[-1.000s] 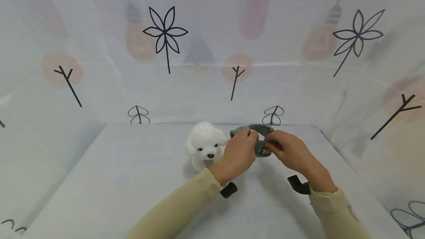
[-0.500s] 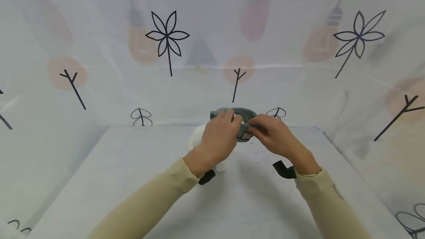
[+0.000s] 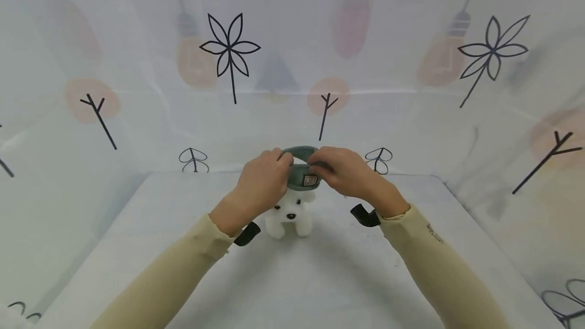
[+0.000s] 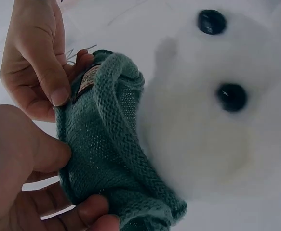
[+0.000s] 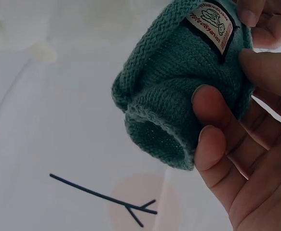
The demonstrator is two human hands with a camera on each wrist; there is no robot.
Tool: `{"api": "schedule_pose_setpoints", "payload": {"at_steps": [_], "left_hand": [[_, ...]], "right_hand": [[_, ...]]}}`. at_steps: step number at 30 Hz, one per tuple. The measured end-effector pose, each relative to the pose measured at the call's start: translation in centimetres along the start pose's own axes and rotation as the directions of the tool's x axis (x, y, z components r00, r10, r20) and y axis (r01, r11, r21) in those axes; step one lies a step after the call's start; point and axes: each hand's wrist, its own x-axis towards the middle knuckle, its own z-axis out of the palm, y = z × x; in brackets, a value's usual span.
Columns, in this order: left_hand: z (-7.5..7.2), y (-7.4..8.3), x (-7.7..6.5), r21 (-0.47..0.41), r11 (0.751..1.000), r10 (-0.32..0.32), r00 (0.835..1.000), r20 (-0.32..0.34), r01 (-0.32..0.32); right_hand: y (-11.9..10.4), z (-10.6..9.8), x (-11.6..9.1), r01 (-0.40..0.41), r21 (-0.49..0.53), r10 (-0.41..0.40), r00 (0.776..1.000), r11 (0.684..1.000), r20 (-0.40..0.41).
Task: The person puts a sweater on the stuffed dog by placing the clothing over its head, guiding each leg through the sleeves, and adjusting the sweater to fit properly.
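Over the white plush dog (image 3: 301,223), both hands hold a small green knitted sweater (image 3: 299,175) stretched into a ring. My left hand (image 3: 262,179) grips its left side, and my right hand (image 3: 345,171) pinches its right side near a sewn-on label (image 3: 310,180). From the left wrist, the rolled edge of the sweater (image 4: 126,125) overlaps the dog's muzzle (image 4: 203,139). A short sleeve-like tube (image 5: 159,134) hangs beside my right fingertips in the right wrist view. The dog stands facing me, its upper head hidden behind the sweater.
A white table (image 3: 183,202) lies under the dog. Behind it hangs a pale cloth backdrop (image 3: 283,116) with printed flowers and twigs. Black curved pieces (image 3: 247,234) stick out at both wrists, under the beige sleeves.
Both hands have moved left with the sweater, from beside the dog on its right to right over its head. The dog's forehead is now covered in the head view.
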Motion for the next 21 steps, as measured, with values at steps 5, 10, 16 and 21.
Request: {"api": "schedule_pose_setpoints", "payload": {"at_steps": [5, 10, 16, 21], "left_hand": [[0.4, -1.0, -0.9, -0.052, 0.999, 0.006, 0.999, 0.032, -0.004], [1.3, -1.9, -1.8, -0.059, 0.998, 0.030, 0.999, 0.028, -0.028], [2.2, -3.2, -2.8, -0.045, 0.993, 0.101, 0.985, -0.142, -0.109], [3.0, -3.9, -3.2, -0.149, 0.960, 0.195, 0.949, -0.249, -0.237]], "right_hand": [[0.0, 1.2, 0.2, -0.021, 0.025, 0.021, 0.999, 0.999, 0.030], [0.1, 2.5, 0.1, -0.015, 0.043, 0.013, 0.999, 0.999, 0.045], [-0.1, 3.7, 0.3, 0.007, 0.010, -0.007, 1.000, 1.000, 0.024], [-0.3, 4.4, 0.3, 0.088, -0.047, -0.090, 0.995, 0.995, -0.044]]}}
